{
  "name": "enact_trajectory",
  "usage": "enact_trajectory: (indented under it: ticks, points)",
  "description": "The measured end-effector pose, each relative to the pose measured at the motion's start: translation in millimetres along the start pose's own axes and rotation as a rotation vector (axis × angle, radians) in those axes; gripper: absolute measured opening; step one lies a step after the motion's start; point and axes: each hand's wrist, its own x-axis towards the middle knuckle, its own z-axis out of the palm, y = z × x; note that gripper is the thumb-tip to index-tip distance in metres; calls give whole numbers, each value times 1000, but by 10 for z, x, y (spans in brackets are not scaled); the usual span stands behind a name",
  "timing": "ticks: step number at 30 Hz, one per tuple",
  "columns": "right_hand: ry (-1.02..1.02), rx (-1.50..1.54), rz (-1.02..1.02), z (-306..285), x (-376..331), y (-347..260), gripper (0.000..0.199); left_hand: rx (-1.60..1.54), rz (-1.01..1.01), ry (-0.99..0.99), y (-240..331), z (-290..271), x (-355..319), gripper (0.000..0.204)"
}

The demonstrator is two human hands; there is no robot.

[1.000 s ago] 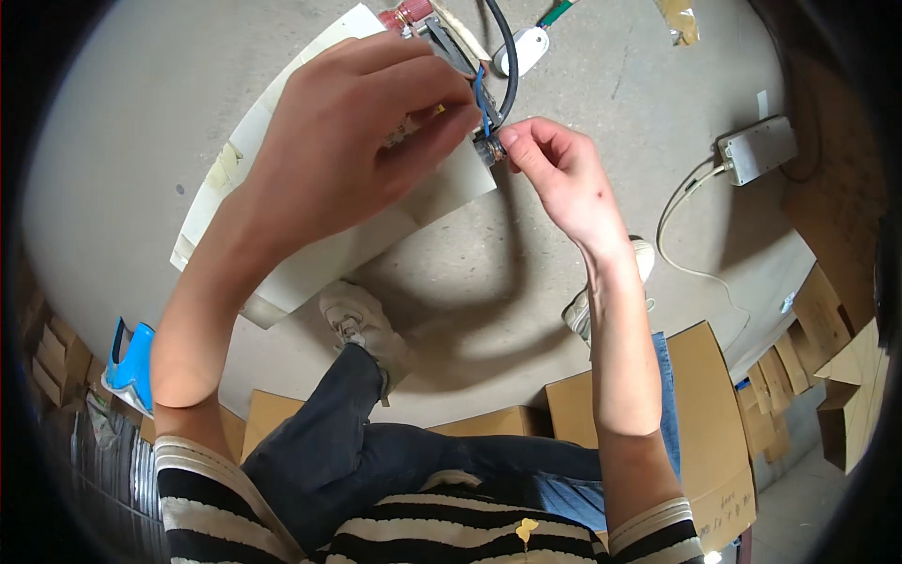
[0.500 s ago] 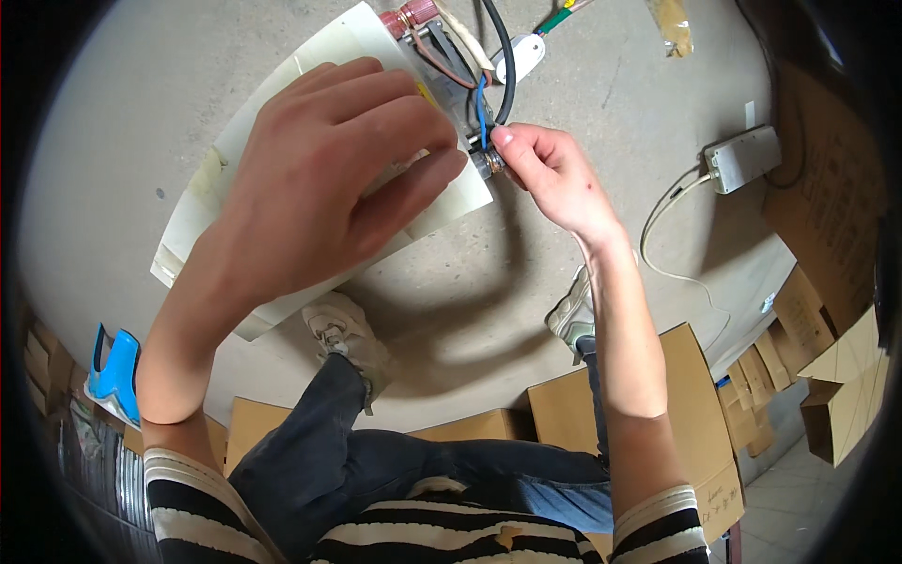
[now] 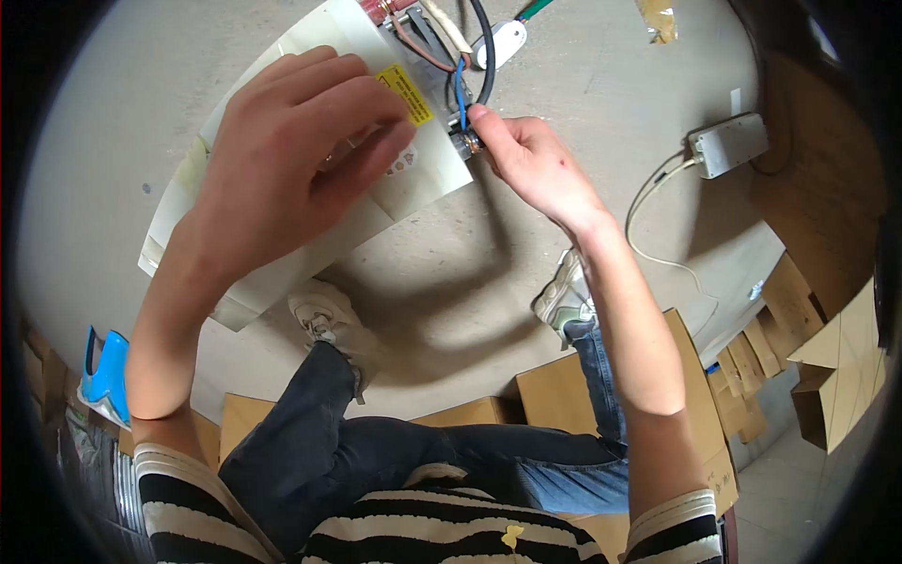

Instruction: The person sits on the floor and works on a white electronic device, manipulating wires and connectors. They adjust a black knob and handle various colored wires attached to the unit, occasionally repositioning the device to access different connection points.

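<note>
Grey concrete floor (image 3: 583, 85) lay below us; our left hand (image 3: 282, 160) pressed flat on the pale metal box (image 3: 413, 183), while our right hand (image 3: 531, 164) fingers pinched the connector (image 3: 467, 143) at its right edge, below the blue wire (image 3: 460, 94).

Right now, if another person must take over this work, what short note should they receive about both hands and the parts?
Left hand: flat on the pale flat metal box with a yellow label, pressing it down on the grey concrete floor.
Right hand: fingertips pinch a small metal fitting at the box's wired end.
A thin blue wire and a thick black cable run into that end.
Done or left: cannot be judged from this view.
</note>
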Motion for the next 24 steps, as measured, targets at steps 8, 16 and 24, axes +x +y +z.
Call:
enact_trajectory:
  ticks: [8,16,24]
  points:
    - [17,287,-111,166,72,152,50,-31,-38,6,-51,-45,-142,8]
    - [9,279,-399,115,114,308,42,39,-48,-74,1,-37,-167,7]
    - [-15,-16,-233,-89,66,176,42,70,-56,-84,48,-138,-107,9]
